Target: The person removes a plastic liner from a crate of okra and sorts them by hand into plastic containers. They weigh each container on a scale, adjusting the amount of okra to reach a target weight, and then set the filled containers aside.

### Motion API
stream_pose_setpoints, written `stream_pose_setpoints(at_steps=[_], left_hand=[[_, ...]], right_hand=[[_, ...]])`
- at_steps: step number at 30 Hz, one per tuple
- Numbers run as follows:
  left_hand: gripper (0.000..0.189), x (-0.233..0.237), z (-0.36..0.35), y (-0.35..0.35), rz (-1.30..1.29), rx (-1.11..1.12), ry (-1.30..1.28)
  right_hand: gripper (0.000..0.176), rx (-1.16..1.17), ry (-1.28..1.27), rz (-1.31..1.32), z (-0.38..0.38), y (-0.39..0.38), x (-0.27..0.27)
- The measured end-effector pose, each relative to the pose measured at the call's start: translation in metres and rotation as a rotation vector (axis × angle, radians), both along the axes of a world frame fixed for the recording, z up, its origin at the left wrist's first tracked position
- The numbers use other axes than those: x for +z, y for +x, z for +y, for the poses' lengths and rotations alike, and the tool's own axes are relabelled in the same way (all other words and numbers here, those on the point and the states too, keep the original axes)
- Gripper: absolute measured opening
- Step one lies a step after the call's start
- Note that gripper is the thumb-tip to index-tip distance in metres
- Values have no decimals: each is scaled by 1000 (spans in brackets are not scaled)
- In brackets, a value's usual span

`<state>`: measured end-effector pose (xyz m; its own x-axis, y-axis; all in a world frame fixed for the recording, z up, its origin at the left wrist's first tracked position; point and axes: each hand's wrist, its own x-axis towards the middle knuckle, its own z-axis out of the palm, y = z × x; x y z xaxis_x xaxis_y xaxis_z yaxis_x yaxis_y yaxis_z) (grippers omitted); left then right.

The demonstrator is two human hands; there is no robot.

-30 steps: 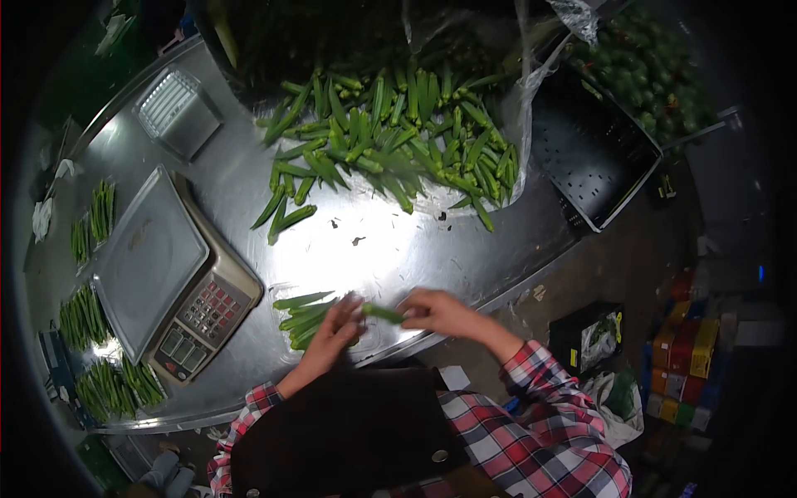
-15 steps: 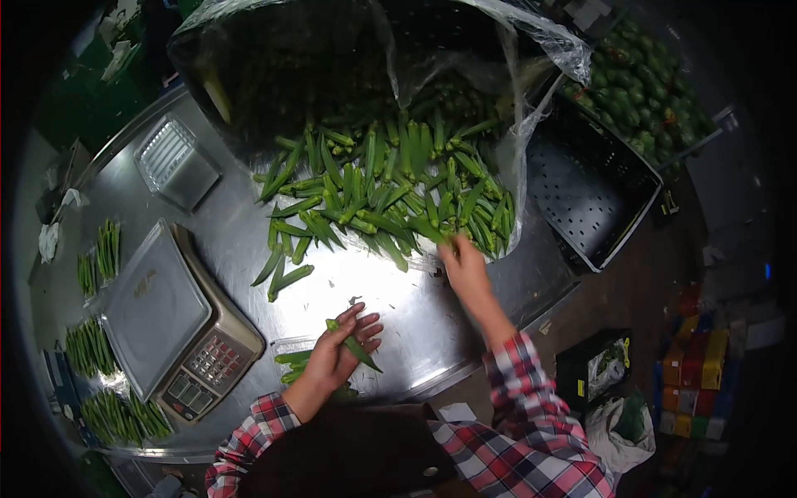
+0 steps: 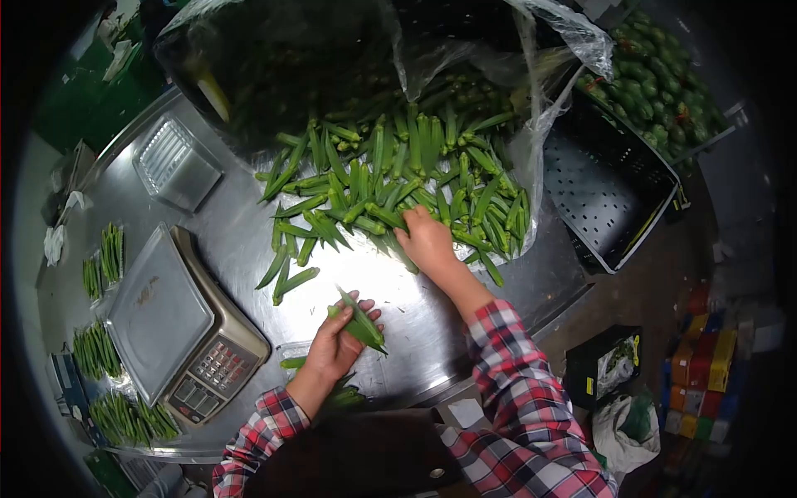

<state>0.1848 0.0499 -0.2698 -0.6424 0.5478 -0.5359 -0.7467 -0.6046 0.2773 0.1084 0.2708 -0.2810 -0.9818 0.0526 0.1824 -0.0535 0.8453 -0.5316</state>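
The left hand (image 3: 336, 342) now pinches what look like two okra pods (image 3: 363, 328), up from one, growing the handful; the right hand (image 3: 432, 242), grip unclear, has shifted leftward along the heap (image 3: 359, 184) on the bench (image 3: 237, 220).

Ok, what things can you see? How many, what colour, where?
loose okra: many, green, upper middle
held okra: 2+, green, left hand
front okra: some, green, lower middle
okra bundles: several, green, left
table: one, silver, middle
scale: one, grey, left
trays: one stack, clear, upper left
lined container: one, dark, top
crate: one, black, right
round produce: many, green, upper right
box: one, black, lower right
bag: one, white, lower right
coloured blocks: several, mixed, right
left hand: one, lower middle
right hand: one, at loose okra
sleeves: two, red-checked, bottom
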Motion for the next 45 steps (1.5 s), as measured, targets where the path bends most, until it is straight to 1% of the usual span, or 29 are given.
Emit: stream_pose_setpoints(at_steps=[1, 3, 5, 7, 8, 10, 11, 12, 13, 15, 16, 18, 21, 23, 24, 25, 27, 30, 31, 32, 33, 35, 36, 39, 40, 41, 42, 43, 45], left_hand=[[42, -1, -1, -1, -8, 3, 4], [45, -3, 1, -4, -23, 12, 13], [47, -6, 4, -6, -5, 0, 40], [46, -12, 4, -6, 22, -2, 49], [38, -10, 3, -6, -13, 22, 42], [35, -7, -8, -11, 81, 0, -34], [33, -7, -17, -8, 108, -10, -80], [32, -8, -31, -11, 135, -6, -81], [32, -8, -45, -14, 169, -4, -82], [36, 19, -63, -21, 265, 12, -73], [41, 27, -72, -23, 267, -1, -79], [41, 30, -81, -20, 246, 18, -127], [46, 26, -93, -8, 266, 34, -168], [47, 29, -101, 9, 257, 33, -140], [53, 26, -104, 21, 273, 5, -143], [55, 26, -105, 32, 254, 15, -113], [58, 26, -105, 54, 213, 34, -56], [59, 25, -124, 77, 186, 103, -119], [59, 26, -131, 82, 184, 133, -146], [50, 32, -138, 87, 204, 191, -264], [46, 33, -142, 88, 330, 158, -484], [41, 33, -146, 89, 575, 90, -923], [41, 33, -145, 87, 795, -19, -1079], [42, 30, -123, 81, 1466, -383, -1521], [50, 26, -112, 83, 1521, -476, -1542], [57, 21, -99, 85, 1576, -575, -1560], [65, 18, -94, 88, 1627, -678, -1575], [69, 17, -94, 92, 1603, -691, -1592], [76, 16, -97, 98, 1561, -719, -1626]], right_hand=[[23, 43, -40, 14, 1, 5, 8], [26, 123, -210, -205, -14, 33, 37], [27, 288, -326, -403, -29, 49, 55], [29, 186, -179, -44, -31, 38, 29], [30, 133, -110, 132, -32, 30, 20], [39, -11, 57, -42, -31, 0, 20], [41, -18, 57, -108, -33, -11, 19], [39, 56, 90, -51, -32, -21, 6], [34, 61, 148, -110, -38, -29, 4], [29, 71, 190, -110, -43, -34, 0], [28, 46, 141, -70, -42, -31, -1], [26, -13, 56, 9, -35, -15, -1], [25, -114, -185, 123, -26, 29, 7], [24, 93, -316, -7, -39, 71, 31], [24, 158, -396, -107, -48, 93, 41], [23, 167, -507, -262, -59, 111, 45], [18, 353, -515, -436, -73, 134, 57], [19, 466, -556, -346, -90, 159, 44], [19, 442, -523, -311, -92, 163, 36], [19, 415, -490, -276, -93, 166, 27], [19, 387, -456, -237, -94, 168, 20], [22, 491, -316, -272, -94, 170, 9], [23, 541, -245, -288, -95, 170, 6], [22, 471, -176, -209, -94, 149, 1], [22, 384, -177, -162, -92, 135, -8], [22, 336, -161, -99, -93, 118, 4], [23, 345, -21, -105, -91, 103, 1], [25, 369, 61, -49, -92, 92, -7], [25, 507, 243, -73, -90, 78, -21]])
